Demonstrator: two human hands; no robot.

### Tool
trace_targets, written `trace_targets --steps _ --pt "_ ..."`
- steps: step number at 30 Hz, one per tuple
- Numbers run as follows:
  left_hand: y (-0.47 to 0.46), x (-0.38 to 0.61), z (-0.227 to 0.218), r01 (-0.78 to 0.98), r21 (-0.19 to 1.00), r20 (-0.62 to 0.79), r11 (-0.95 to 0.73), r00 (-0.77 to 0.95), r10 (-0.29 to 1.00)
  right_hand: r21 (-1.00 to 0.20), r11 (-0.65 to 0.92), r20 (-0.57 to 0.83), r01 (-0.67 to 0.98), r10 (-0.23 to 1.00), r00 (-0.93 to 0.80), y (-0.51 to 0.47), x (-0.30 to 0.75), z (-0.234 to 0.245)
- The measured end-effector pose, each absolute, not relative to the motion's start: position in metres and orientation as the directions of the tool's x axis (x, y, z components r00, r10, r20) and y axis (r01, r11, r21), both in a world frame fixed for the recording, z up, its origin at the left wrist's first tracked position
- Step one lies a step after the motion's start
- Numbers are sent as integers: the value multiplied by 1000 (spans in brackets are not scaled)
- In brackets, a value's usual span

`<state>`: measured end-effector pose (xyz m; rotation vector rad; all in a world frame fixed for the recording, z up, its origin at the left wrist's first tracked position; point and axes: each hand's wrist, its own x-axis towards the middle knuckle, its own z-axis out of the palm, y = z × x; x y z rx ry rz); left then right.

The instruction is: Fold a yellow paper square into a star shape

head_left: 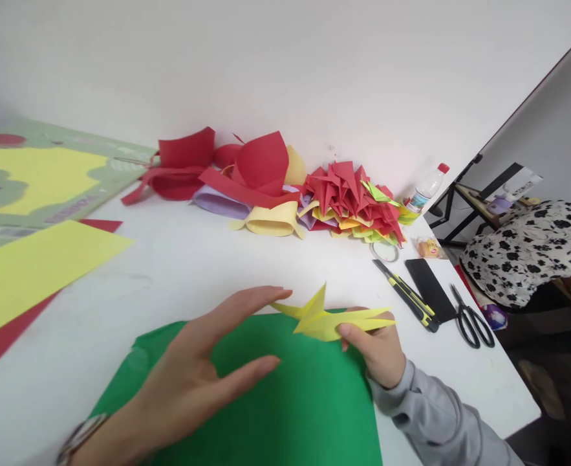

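My right hand (pixel 381 349) pinches a folded yellow paper crane (pixel 324 318) by its body, just above a green sheet of paper (pixel 290 401) on the white table (pixel 178 265). My left hand (pixel 202 372) hovers over the green sheet with its fingers stretched out and apart, the fingertips reaching toward the crane's left tip. Whether they touch it I cannot tell. A watch shows on my left wrist.
A heap of folded red, yellow and green paper pieces (pixel 350 200) and curled red sheets (pixel 207 165) lies by the wall. Yellow paper (pixel 33 268) lies left. A utility knife (pixel 405 294), black phone (pixel 430 290), scissors (pixel 470 317), tape roll and bottle (pixel 425 188) sit right. A person in a floral top (pixel 532 249) sits beyond the table edge.
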<state>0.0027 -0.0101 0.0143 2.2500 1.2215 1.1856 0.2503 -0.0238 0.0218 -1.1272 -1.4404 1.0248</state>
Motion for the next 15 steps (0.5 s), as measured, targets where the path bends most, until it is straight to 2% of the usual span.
trace_targets --steps 3,6,10,12,15 --pt "-14 11 13 437 634 569 -638 295 768 -992 94 101 -87 992 -74 -30 243 17" --pt "-20 18 16 454 699 498 -553 247 831 -952 -63 -33 -299 994 -103 -37 232 12" --pt "-18 18 16 471 729 476 -497 172 862 -891 -188 -174 -414 982 -71 -44 222 12" --pt "-14 17 15 544 691 496 -475 121 860 -873 -229 -250 -431 968 -8 -44 219 14" --pt "-11 19 13 666 507 646 -547 126 752 -847 -305 -377 -435 922 86 -42 216 16"
